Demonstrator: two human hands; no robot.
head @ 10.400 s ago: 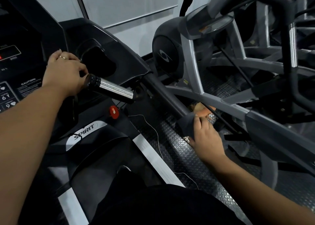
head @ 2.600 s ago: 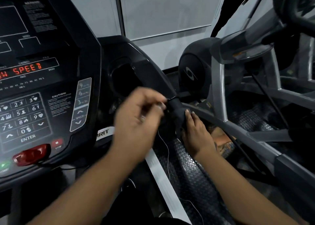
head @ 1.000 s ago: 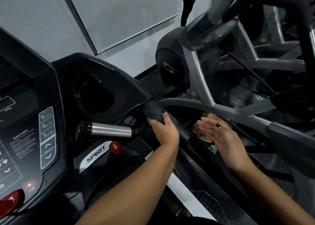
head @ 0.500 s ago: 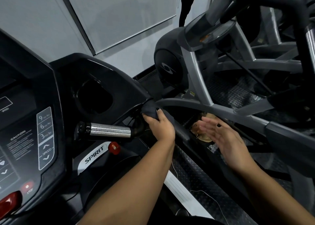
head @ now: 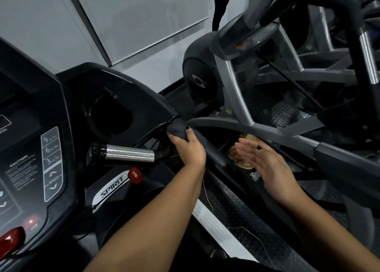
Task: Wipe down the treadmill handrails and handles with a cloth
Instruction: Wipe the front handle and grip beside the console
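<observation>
On the gym floor: black studded rubber matting (head: 246, 220) lies between the treadmill console (head: 30, 148) and a grey elliptical machine (head: 199, 80).
Room: a pale panelled wall (head: 144, 14) stands behind both machines.
Cloth (head: 177, 127): dark and bunched at the top of the handrail (head: 213, 152), where the rail meets the console housing.
Left hand (head: 189, 148): fingers curled round the cloth, holding it against the handrail.
Right hand (head: 265, 162): fingers straight and slightly spread, holding nothing, near the rail.
Pulse grip (head: 129, 154): a shiny metal bar just left of the left hand.
</observation>
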